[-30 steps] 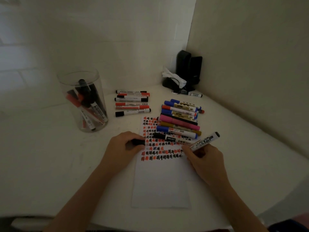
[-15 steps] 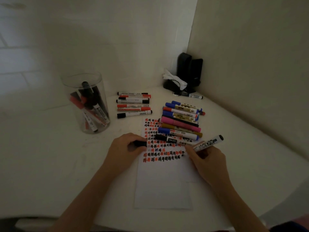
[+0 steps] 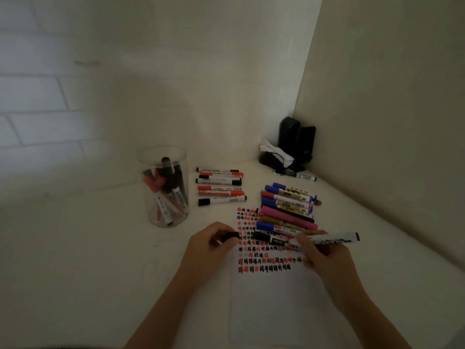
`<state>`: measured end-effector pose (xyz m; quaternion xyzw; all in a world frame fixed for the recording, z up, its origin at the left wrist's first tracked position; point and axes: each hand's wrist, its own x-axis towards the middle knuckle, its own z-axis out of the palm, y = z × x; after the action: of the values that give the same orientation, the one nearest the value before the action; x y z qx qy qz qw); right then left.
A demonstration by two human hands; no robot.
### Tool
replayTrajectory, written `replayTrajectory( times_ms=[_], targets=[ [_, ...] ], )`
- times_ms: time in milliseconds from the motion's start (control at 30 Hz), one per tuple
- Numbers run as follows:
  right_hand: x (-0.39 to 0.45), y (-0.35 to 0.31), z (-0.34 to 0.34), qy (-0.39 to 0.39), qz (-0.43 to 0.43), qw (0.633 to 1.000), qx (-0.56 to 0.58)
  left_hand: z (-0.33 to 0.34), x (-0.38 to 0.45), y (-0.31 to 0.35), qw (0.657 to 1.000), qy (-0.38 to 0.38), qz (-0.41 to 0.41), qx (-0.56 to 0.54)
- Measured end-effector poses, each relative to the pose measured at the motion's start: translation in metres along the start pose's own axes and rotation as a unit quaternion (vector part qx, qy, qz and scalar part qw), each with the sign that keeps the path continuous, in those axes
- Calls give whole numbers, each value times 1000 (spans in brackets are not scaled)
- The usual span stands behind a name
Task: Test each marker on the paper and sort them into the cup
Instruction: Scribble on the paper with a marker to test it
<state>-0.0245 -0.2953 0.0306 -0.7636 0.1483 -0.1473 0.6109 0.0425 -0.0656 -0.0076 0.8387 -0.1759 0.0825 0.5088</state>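
My right hand point(image 3: 324, 258) grips a white marker with a black end point(image 3: 334, 239), now held almost level above the paper point(image 3: 271, 306). My left hand point(image 3: 208, 248) pinches the marker's black cap point(image 3: 230, 236) at the paper's left edge. Rows of red and black test marks point(image 3: 264, 263) fill the paper's upper part. A clear plastic cup point(image 3: 163, 187) at the left holds several red and black markers. A black marker point(image 3: 269, 238) lies across the marks between my hands.
A row of red and black whiteboard markers point(image 3: 220, 186) lies right of the cup. A pile of blue, pink and gold markers point(image 3: 286, 207) rests on the paper's top right. Black speakers point(image 3: 297, 142) and a lone marker point(image 3: 302, 175) sit in the wall corner.
My right hand lifted the marker's tip off the paper and swung the marker to nearly level. My left hand stayed put with the cap. The camera tilted downward slightly.
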Motion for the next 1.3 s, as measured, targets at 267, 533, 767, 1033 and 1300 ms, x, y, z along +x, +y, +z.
replayTrajectory(
  times_ms=[267,533,767,1033,1300],
  targets=[
    [-9,-22,62,-74,86,982,149,-6,0,-3,997,-11,-15,-75],
    [-6,-17,76,-71,75,992,78,-8,1,-3,997,-20,8,-76],
    [-6,-14,90,-53,47,995,68,-8,1,-3,992,8,-18,-121],
    [-7,-18,93,-76,63,993,72,-8,0,-6,991,14,-3,-131],
    [6,-33,23,-151,-18,973,-172,-9,1,-3,995,9,-6,-102]
  ],
)
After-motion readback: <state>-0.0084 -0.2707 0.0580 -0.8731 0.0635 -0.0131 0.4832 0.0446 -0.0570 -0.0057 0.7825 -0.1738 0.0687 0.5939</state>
